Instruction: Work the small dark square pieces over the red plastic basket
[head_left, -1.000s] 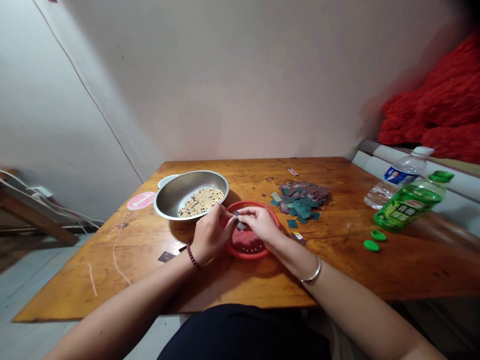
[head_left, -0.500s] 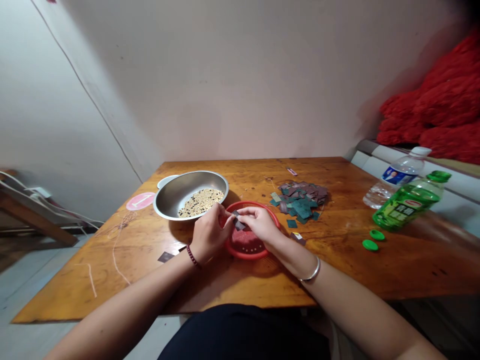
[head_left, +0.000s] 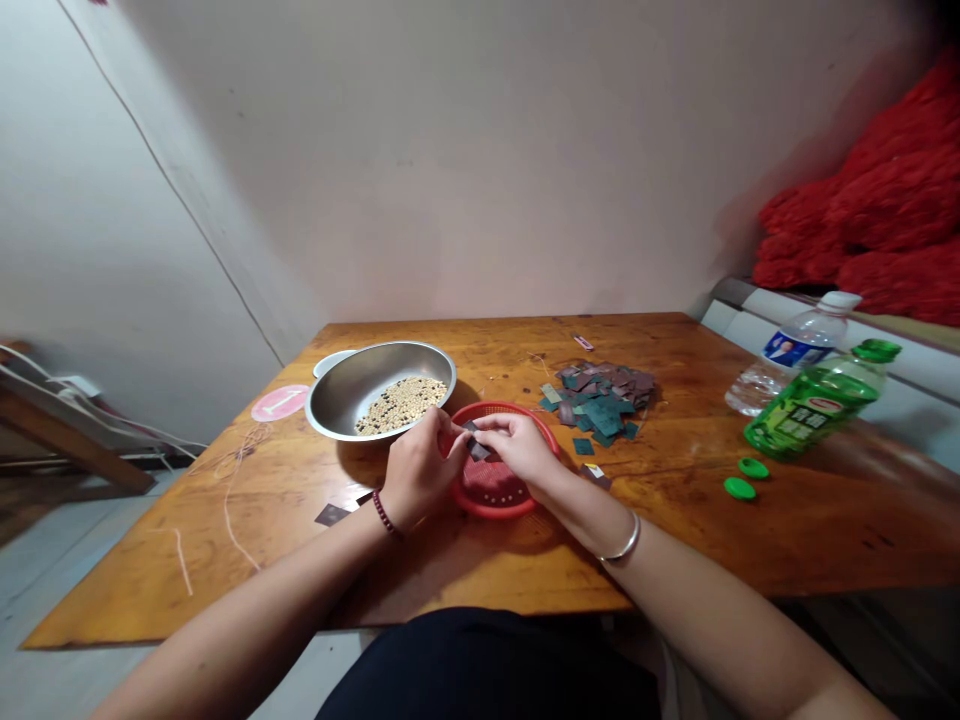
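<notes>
Over a red plastic basket (head_left: pixel 504 512), my left hand (head_left: pixel 424 462) and my right hand (head_left: pixel 521 452) meet with fingers pinched. Between them is a small dark square piece (head_left: pixel 478 450), gripped by both; its material is hard to make out. Several small pale beads lie at the bottom of the basket. Behind my left hand tilts a steel bowl (head_left: pixel 337 400) holding many cream and black beads (head_left: pixel 401 405). To the right of the basket is a pile of dark green and brown square pieces (head_left: pixel 604 400).
A clear water bottle (head_left: pixel 795 355) and a green-labelled bottle (head_left: pixel 821 405) stand at the right, with two green caps (head_left: pixel 740 488) before them. Loose thread (head_left: pixel 232 490) and a pink round card (head_left: pixel 279 404) lie left. Dark scraps (head_left: pixel 331 514) sit by my left wrist. Red yarn (head_left: pixel 877 200) is heaped far right.
</notes>
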